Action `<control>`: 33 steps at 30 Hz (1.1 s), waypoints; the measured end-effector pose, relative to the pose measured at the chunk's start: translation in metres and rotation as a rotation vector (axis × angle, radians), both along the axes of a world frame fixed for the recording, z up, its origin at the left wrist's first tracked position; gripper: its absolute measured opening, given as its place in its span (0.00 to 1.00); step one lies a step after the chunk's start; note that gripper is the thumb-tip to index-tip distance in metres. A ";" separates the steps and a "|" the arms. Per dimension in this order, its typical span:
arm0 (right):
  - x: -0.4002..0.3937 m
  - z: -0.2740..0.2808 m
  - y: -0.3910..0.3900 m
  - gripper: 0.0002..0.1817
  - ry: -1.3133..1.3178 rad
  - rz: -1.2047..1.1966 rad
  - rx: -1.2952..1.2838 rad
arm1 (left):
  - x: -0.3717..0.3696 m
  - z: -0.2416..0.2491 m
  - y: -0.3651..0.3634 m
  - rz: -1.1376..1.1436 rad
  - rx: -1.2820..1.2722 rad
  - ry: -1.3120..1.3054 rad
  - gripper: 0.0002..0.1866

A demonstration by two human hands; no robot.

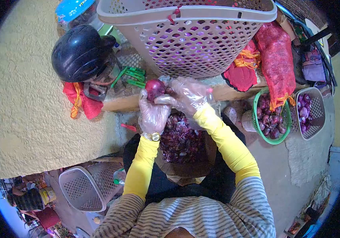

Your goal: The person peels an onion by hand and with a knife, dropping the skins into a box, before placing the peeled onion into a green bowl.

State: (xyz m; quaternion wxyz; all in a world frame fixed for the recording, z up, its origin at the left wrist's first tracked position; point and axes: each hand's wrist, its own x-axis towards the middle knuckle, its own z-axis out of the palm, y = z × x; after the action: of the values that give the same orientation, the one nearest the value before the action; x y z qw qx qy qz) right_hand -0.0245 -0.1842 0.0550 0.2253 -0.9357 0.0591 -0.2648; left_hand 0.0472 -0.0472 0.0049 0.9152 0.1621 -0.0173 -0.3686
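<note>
A red onion is held upright in my left hand, its gloved fingers and thumb closed around it. My right hand, also in a clear plastic glove, is bent in at the onion's right side; its fingers are closed on something dark and too small to make out. Below both hands, between my legs, a container holds a heap of onion skins. Just beyond the hands stands a large perforated basket with onions showing through its holes.
A black helmet, green clips and a red mesh bag lie on the ledge at left. At right are a full red sack, a green basket and a grey basket of onions. An empty basket stands lower left.
</note>
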 end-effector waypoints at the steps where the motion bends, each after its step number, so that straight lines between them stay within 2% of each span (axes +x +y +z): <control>1: 0.000 0.000 0.000 0.33 0.000 0.001 0.000 | -0.001 0.002 -0.001 0.036 0.028 -0.003 0.31; 4: 0.001 -0.001 0.000 0.32 0.030 0.004 0.023 | 0.007 -0.005 0.005 -0.086 -0.040 -0.126 0.32; 10: -0.001 0.011 0.001 0.31 0.050 0.006 0.120 | -0.001 0.012 -0.002 0.022 0.069 -0.182 0.34; 12: -0.002 0.015 0.000 0.31 0.121 0.011 0.123 | 0.001 0.011 -0.002 0.011 0.048 -0.191 0.34; 22: -0.007 0.018 0.003 0.33 0.114 -0.003 0.114 | -0.001 0.020 0.002 0.020 0.113 -0.267 0.36; 33: -0.007 0.015 0.005 0.31 -0.012 -0.008 0.090 | 0.000 0.022 0.004 0.009 0.145 -0.315 0.37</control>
State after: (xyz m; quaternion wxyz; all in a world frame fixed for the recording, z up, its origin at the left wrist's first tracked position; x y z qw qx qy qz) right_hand -0.0316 -0.1788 0.0701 0.2665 -0.9228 0.0735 -0.2683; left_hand 0.0474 -0.0427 0.0269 0.8888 0.2834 -0.1331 -0.3348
